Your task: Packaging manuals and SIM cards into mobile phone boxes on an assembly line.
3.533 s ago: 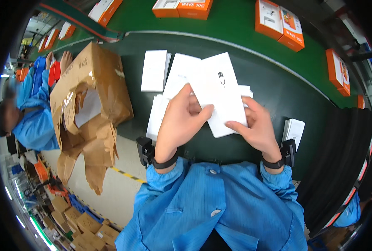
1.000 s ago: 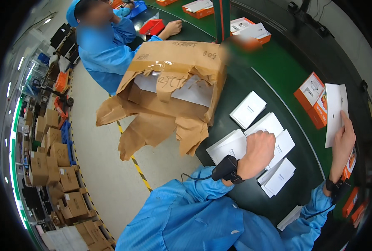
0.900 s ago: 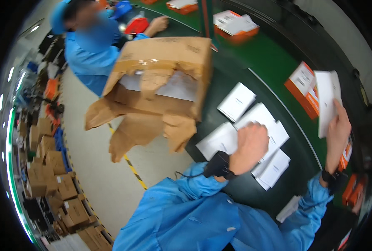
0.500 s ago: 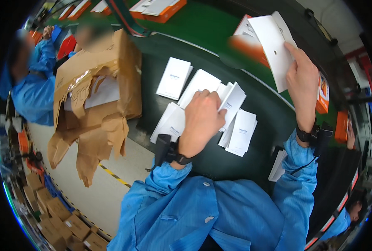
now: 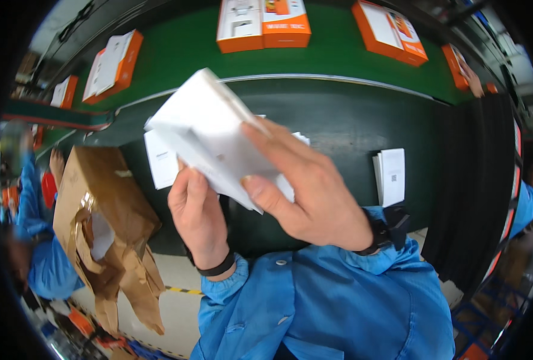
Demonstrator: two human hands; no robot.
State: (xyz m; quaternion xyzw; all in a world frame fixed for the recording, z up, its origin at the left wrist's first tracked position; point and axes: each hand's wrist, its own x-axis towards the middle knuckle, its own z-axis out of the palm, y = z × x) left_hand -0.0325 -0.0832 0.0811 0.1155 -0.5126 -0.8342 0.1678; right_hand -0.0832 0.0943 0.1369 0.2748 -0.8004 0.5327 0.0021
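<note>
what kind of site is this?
Probably a factory packing line: orange boxes ride a green conveyor belt, a torn cardboard carton stands beside it, and both hands hold white leaflets.

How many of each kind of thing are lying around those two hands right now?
Orange-sided boxes on the green belt: 6
White booklets held in both hands: 1 stack
White booklets lying on the dark table: at least 2
Torn cardboard boxes: 1
Total: at least 10

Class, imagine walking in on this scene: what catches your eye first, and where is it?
At the centre, the right hand and left hand hold up a white booklet stack. A torn cardboard box sags at the left, and orange boxes line the green belt at the top.
</note>
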